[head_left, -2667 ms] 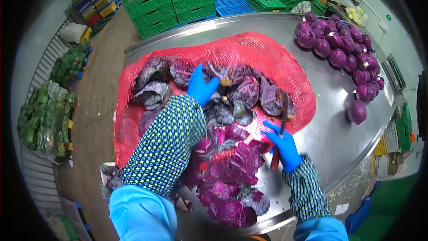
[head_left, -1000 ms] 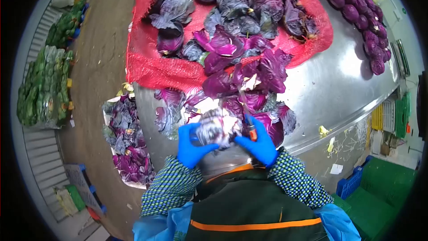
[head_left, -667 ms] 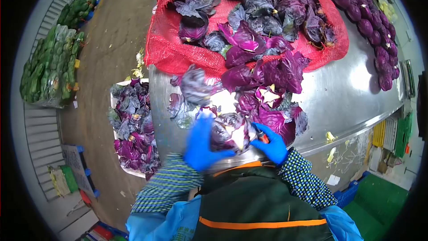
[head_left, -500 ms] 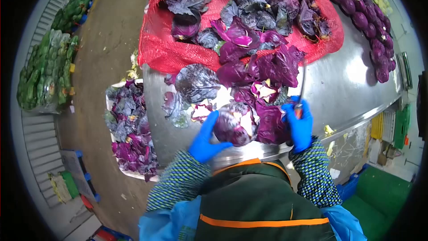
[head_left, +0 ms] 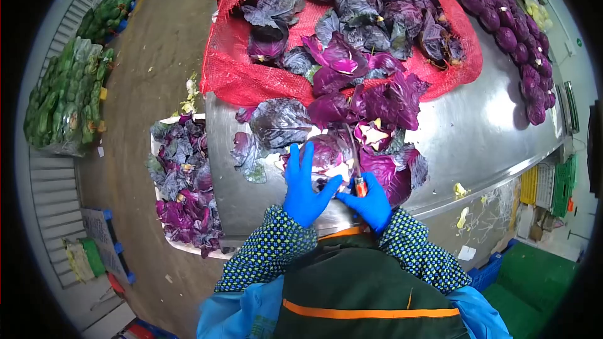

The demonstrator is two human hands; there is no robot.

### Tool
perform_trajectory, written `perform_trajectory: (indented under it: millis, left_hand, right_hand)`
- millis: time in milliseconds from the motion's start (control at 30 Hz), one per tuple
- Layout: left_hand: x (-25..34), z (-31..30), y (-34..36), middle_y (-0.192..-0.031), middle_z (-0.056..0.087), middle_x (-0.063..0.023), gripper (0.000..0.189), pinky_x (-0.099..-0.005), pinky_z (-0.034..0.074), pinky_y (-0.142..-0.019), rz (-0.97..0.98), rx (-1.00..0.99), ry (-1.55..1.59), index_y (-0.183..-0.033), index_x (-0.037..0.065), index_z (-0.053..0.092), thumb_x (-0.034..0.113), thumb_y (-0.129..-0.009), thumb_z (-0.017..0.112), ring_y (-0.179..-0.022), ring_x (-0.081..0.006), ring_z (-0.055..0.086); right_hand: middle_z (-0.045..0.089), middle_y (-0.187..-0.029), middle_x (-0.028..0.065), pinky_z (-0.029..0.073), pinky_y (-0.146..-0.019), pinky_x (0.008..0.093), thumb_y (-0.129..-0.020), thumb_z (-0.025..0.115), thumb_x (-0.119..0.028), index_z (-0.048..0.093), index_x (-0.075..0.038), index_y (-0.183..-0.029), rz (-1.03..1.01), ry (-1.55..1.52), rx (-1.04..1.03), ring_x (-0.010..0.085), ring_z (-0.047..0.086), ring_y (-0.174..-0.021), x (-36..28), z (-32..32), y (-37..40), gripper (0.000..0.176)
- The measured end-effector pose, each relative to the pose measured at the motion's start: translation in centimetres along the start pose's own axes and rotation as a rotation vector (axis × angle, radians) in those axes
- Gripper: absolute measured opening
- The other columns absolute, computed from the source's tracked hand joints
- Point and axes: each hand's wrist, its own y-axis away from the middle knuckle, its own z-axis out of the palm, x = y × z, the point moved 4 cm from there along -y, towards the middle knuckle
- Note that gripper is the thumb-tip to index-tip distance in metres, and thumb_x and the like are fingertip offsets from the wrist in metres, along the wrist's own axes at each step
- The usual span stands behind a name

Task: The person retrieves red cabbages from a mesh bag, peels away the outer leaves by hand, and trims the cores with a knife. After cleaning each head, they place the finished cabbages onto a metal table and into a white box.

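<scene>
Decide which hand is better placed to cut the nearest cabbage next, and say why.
Probably the right hand: it grips the knife, whose blade lies beside the cabbage. The left hand shows no tool and spreads against the cabbage, seemingly steadying it.

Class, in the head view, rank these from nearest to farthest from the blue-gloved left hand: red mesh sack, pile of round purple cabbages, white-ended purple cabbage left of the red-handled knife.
1. White-ended purple cabbage: right beside the left hand.
2. Red mesh sack: straight ahead.
3. Round purple cabbage pile: far right.
</scene>
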Motion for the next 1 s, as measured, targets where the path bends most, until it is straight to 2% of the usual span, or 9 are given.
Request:
perform_trajectory:
  millis: [167, 267, 400, 467, 500, 600, 733, 867, 1000]
  left_hand:
    - [-1.6, -0.4, -2.7, -0.128, 0.038, -0.0248, 0.087, -0.0434, 0.032, -0.1, -0.012, -0.065, 0.114, -0.132, -0.001, 0.033, 0.032, -0.066, 0.079, -0.119, -0.0354, 0.039]
    - [-5.6, 1.0, -3.7, -0.121, 0.043, -0.0259, 0.087, -0.0415, 0.039, -0.095, -0.249, -0.011, 0.498, -0.132, -0.001, 0.033, 0.036, -0.067, 0.078, -0.11, -0.0332, 0.048]
    - [-5.2, -0.7, -4.5, -0.127, 0.044, -0.0234, 0.068, -0.0384, 0.038, -0.097, -0.508, -0.118, 0.729, -0.133, -0.002, 0.034, 0.029, -0.081, 0.066, -0.116, -0.0289, 0.046]
    - [-3.0, -2.5, -4.3, -0.129, 0.042, -0.0256, 0.063, -0.0403, 0.034, -0.1, -0.141, 0.005, 0.18, -0.134, 0.0, 0.033, 0.027, -0.084, 0.061, -0.121, -0.0336, 0.042]
    - [-3.3, -1.3, -4.3, -0.132, 0.038, -0.0271, 0.061, -0.0428, 0.031, -0.102, -0.06, -0.062, 0.316, -0.135, 0.001, 0.033, 0.027, -0.085, 0.059, -0.123, -0.0381, 0.037]
    - [0.2, 0.8, -3.5, -0.138, 0.021, -0.0308, 0.09, -0.0467, 0.024, -0.105, -0.205, -0.034, 0.127, -0.14, 0.004, 0.022, 0.04, -0.074, 0.071, -0.128, -0.0422, 0.025]
    - [0.0, 2.3, -4.4, -0.135, 0.026, -0.026, 0.105, -0.0483, 0.028, -0.103, 0.006, 0.132, 0.048, -0.136, 0.005, 0.027, 0.038, -0.054, 0.084, -0.126, -0.0398, 0.029]
    - [-0.4, 0.1, -2.7, -0.133, 0.031, -0.0201, 0.1, -0.0456, 0.03, -0.103, -0.045, -0.102, 0.58, -0.133, 0.006, 0.032, 0.03, -0.053, 0.086, -0.126, -0.0344, 0.031]
    - [-0.2, 0.4, 1.9, -0.134, 0.027, -0.0238, 0.099, -0.0475, 0.03, -0.102, -0.022, -0.077, 0.165, -0.134, 0.008, 0.034, 0.033, -0.054, 0.085, -0.124, -0.038, 0.03]
  right_hand:
    - [0.055, -0.074, 0.0037, 0.045, -0.05, 0.0244, -0.074, 0.075, -0.019, 0.047, -0.005, -0.102, -0.137, -0.144, 0.134, 0.011, 0.053, -0.061, 1.5, 1.3, -0.3, 0.042]
    - [0.06, -0.081, 0.0067, 0.049, -0.065, 0.029, -0.076, 0.073, -0.018, 0.049, -0.003, -0.11, -0.55, -0.171, 0.216, 0.0157, 0.059, -0.075, -1.1, 1.3, -0.4, 0.045]
    - [0.063, -0.099, 0.0094, 0.047, -0.082, 0.0293, -0.078, 0.069, -0.009, 0.057, -0.002, -0.111, -0.315, 0.12, -0.515, 0.014, 0.058, -0.092, -4.5, 2.7, 4.8, 0.036]
    - [0.061, -0.1, 0.0086, 0.047, -0.081, 0.0288, -0.079, 0.067, -0.005, 0.055, -0.002, -0.115, -0.34, 0.23, -0.488, 0.0141, 0.057, -0.093, -8.3, -1.0, 6.6, 0.038]
    - [0.06, -0.103, 0.0082, 0.046, -0.082, 0.0295, -0.08, 0.066, -0.004, 0.052, -0.003, -0.12, -0.354, 0.045, -0.247, 0.0148, 0.056, -0.093, -8.3, -4.4, 5.9, 0.043]
    - [0.055, -0.11, 0.0091, 0.044, -0.089, 0.0316, -0.083, 0.062, -0.005, 0.039, -0.006, -0.133, -0.453, -0.032, 0.414, 0.0189, 0.053, -0.101, -12.2, -10.9, 3.7, 0.056]
    - [0.046, -0.131, 0.0129, 0.033, -0.101, 0.0319, -0.092, 0.053, -0.02, 0.037, -0.005, -0.135, -0.405, 0.047, 0.258, 0.0194, 0.043, -0.12, -6.0, -9.7, -3.2, 0.049]
    - [0.055, -0.117, 0.0162, 0.039, -0.094, 0.0321, -0.092, 0.052, -0.018, 0.043, -0.007, -0.132, -0.398, 0.164, 0.137, 0.022, 0.051, -0.111, -3.4, -3.7, -1.4, 0.043]
    - [0.06, -0.087, 0.0175, 0.048, -0.072, 0.0331, -0.091, 0.053, -0.022, 0.049, -0.016, -0.128, -0.524, 0.444, 0.134, 0.0282, 0.061, -0.078, -2.7, -2.6, 1.7, 0.038]
